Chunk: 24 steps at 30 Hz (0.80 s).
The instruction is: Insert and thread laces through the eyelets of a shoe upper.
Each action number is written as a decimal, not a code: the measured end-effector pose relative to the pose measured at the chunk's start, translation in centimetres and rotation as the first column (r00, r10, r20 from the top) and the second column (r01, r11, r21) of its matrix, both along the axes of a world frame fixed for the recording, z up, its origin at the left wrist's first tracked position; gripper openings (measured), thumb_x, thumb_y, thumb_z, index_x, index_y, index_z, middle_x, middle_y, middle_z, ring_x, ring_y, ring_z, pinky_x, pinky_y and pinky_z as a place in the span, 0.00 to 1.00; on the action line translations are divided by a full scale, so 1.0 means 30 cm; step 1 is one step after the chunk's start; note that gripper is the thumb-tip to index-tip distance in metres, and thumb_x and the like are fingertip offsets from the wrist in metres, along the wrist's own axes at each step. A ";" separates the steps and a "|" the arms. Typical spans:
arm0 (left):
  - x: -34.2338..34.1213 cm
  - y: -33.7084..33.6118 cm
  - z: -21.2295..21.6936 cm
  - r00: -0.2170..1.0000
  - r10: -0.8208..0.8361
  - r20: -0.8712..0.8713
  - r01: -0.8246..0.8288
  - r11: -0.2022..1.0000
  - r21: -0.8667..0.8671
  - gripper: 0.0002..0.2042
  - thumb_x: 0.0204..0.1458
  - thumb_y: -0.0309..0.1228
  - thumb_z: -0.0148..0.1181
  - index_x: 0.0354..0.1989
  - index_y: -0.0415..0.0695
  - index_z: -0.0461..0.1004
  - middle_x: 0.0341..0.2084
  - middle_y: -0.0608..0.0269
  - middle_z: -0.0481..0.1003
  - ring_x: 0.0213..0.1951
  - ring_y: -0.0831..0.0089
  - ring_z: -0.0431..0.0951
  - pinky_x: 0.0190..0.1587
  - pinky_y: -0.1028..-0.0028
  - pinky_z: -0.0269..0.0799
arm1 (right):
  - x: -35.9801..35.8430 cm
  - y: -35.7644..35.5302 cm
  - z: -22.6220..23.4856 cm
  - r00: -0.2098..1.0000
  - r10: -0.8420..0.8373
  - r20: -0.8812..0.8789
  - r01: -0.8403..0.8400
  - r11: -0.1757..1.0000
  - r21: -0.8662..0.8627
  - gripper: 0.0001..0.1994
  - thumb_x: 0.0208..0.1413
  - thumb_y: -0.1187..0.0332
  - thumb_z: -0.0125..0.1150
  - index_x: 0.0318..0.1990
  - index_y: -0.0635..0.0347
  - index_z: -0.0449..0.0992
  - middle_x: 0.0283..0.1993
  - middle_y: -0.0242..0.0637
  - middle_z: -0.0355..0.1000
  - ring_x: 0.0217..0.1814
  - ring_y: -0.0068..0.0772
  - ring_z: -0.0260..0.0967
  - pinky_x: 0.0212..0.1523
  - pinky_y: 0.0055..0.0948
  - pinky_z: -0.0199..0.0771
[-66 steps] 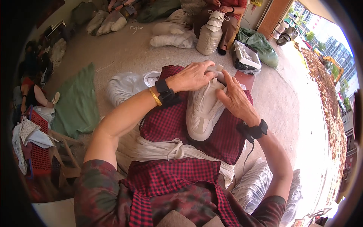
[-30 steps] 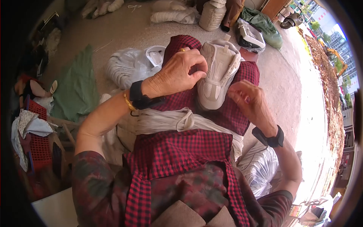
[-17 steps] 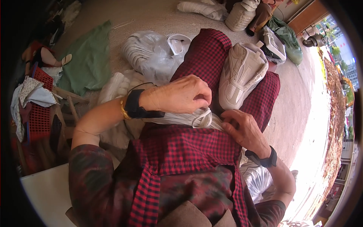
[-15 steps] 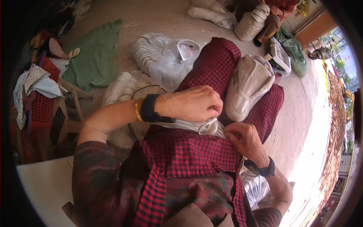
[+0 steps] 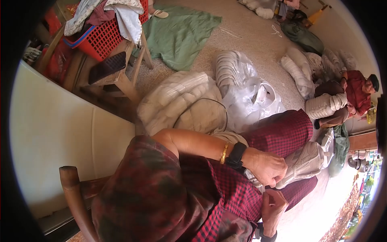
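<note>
Head cam: beige sneaker [image 5: 302, 165] sits between the thighs [image 5: 282, 131] near the checked apron's [image 5: 238, 181] knee edge, probably so legs steady it. Left hand [image 5: 268, 166] curled, right hand [image 5: 273, 206] bent below; can't tell if they're pinching anything.

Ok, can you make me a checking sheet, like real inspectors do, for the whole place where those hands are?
Surface: a lap covered in red-and-black checked cloth.
Job's things: a pale shoe on the lap; pale strips, mostly hidden.
Clutter: a red basket heaped with cloths; a green sheet; a clear bag around pale stacked things.
Hands: left hand beside the shoe, right hand nearby, fingers curled; whether either holds anything is unclear.
Cables: a thin dark cord curving over a pale bundle.
Surroundings: a co-worker in red, seated; a pale panel at left.
</note>
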State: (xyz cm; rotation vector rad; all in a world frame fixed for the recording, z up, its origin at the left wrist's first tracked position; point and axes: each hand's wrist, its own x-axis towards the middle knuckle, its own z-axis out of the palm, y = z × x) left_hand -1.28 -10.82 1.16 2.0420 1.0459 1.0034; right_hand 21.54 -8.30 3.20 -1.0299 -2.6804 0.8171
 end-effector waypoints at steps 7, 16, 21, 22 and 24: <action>0.036 -0.010 -0.072 0.990 -0.013 -0.138 0.015 1.000 0.013 0.09 0.45 0.32 0.63 0.22 0.37 0.80 0.23 0.48 0.79 0.33 0.54 0.81 0.38 0.59 0.77 | 0.011 -0.012 0.033 0.987 -0.159 -0.012 0.156 0.979 -0.129 0.03 0.55 0.78 0.64 0.36 0.67 0.82 0.28 0.39 0.76 0.27 0.26 0.76 0.25 0.23 0.72; -0.007 -0.020 -0.142 0.999 0.040 0.016 -0.042 0.986 0.163 0.07 0.51 0.30 0.60 0.32 0.42 0.82 0.27 0.54 0.76 0.36 0.54 0.77 0.44 0.59 0.71 | 0.023 0.049 0.030 0.983 -0.173 -0.064 0.145 0.939 -0.312 0.08 0.58 0.73 0.65 0.41 0.68 0.83 0.32 0.40 0.78 0.31 0.24 0.74 0.30 0.25 0.71; 0.008 0.041 -0.027 1.000 -0.013 0.007 0.013 1.000 -0.017 0.07 0.55 0.27 0.61 0.35 0.38 0.82 0.32 0.53 0.79 0.35 0.57 0.79 0.41 0.63 0.72 | 0.038 0.059 0.045 0.917 -0.223 -0.332 0.148 0.960 -0.236 0.08 0.59 0.72 0.64 0.41 0.68 0.83 0.31 0.36 0.77 0.32 0.20 0.71 0.31 0.22 0.72; 0.016 0.054 -0.021 0.999 -0.036 0.008 0.036 0.998 -0.044 0.07 0.56 0.28 0.61 0.36 0.38 0.82 0.32 0.53 0.79 0.34 0.60 0.79 0.40 0.65 0.73 | 0.053 0.058 0.057 0.906 -0.247 -0.345 0.172 0.957 -0.236 0.08 0.59 0.72 0.64 0.41 0.68 0.83 0.31 0.36 0.77 0.32 0.20 0.71 0.31 0.22 0.72; 0.048 0.069 0.010 0.997 -0.077 0.022 0.078 0.994 -0.080 0.08 0.58 0.29 0.60 0.38 0.38 0.81 0.31 0.56 0.80 0.32 0.65 0.78 0.38 0.68 0.72 | 0.077 0.055 0.082 0.896 -0.393 -0.206 0.221 0.797 -0.562 0.08 0.60 0.71 0.62 0.40 0.67 0.83 0.28 0.31 0.76 0.30 0.17 0.70 0.31 0.21 0.71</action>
